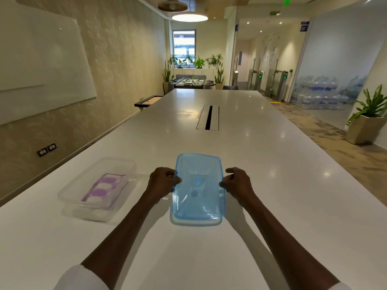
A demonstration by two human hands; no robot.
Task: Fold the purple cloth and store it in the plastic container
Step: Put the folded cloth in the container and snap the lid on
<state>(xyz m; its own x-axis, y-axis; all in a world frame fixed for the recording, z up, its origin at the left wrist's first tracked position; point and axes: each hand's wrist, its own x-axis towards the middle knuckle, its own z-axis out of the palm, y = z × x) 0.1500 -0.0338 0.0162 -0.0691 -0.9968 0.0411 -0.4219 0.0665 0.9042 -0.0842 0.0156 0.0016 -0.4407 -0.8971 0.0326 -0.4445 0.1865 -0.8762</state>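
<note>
A folded purple cloth [103, 190] with white and purple round spots lies inside a clear plastic container [71, 190] on the white table, left of centre. In front of me a translucent blue lid [199, 204] is held a little above the table. My left hand [162, 182] grips its left edge. My right hand [236, 182] grips its right edge. The container stands apart from the lid, to the left of my left hand.
The long white table [272, 185] stretches ahead, with a cable slot [208, 118] in its middle. A wall with a whiteboard runs along the left. A potted plant [365, 122] stands on the floor at the right.
</note>
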